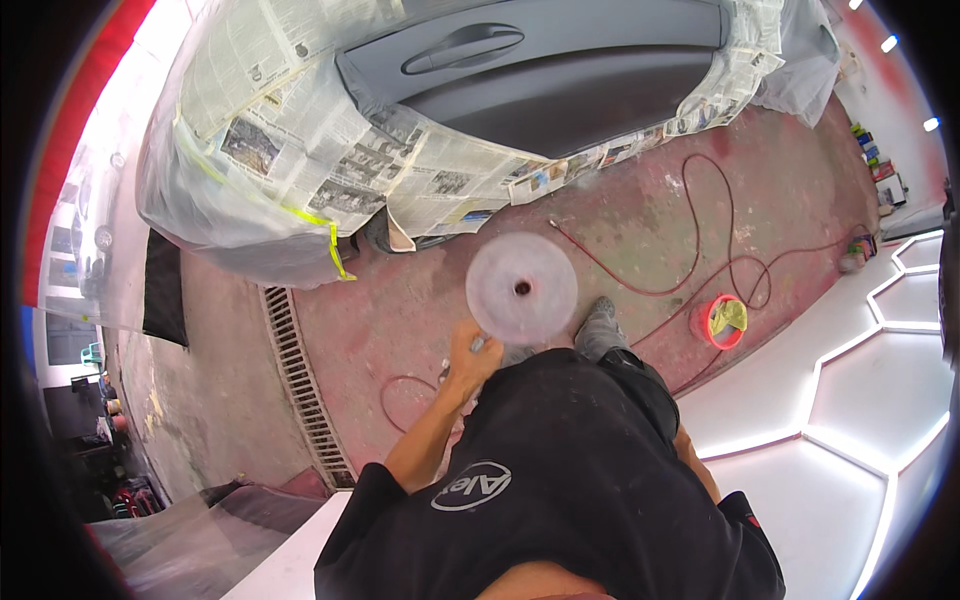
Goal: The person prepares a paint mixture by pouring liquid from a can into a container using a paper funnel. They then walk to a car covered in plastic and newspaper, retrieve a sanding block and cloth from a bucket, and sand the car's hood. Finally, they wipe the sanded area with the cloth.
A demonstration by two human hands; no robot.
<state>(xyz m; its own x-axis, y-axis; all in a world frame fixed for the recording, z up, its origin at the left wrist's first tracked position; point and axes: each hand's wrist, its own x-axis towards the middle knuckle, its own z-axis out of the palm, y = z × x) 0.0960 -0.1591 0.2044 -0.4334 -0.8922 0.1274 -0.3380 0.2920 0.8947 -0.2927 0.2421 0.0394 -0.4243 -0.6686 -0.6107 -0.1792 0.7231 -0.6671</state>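
My left hand (472,355) is closed beside a round, whitish translucent cup (500,310) with a dark spot in its middle. It looks like the top cup of a spray gun, whose body is hidden beneath. A bit of metal shows at the fingers, and a loop of thin red hose (383,405) lies near this hand. Of my right arm (697,465) only part shows beside my dark clothing, and the hand is out of sight. Ahead stands a car with a dull grey door panel (590,100) and handle (465,48), surrounded by masking newspaper (300,140).
Plastic film (190,220) wraps the car's left end. A floor drain grate (300,385) runs at left. Red hose (690,250) snakes over the stained floor, right of my shoe (601,330). A red bucket (712,335) holds yellowish cloth. Glossy panels (770,490) reflect light strips.
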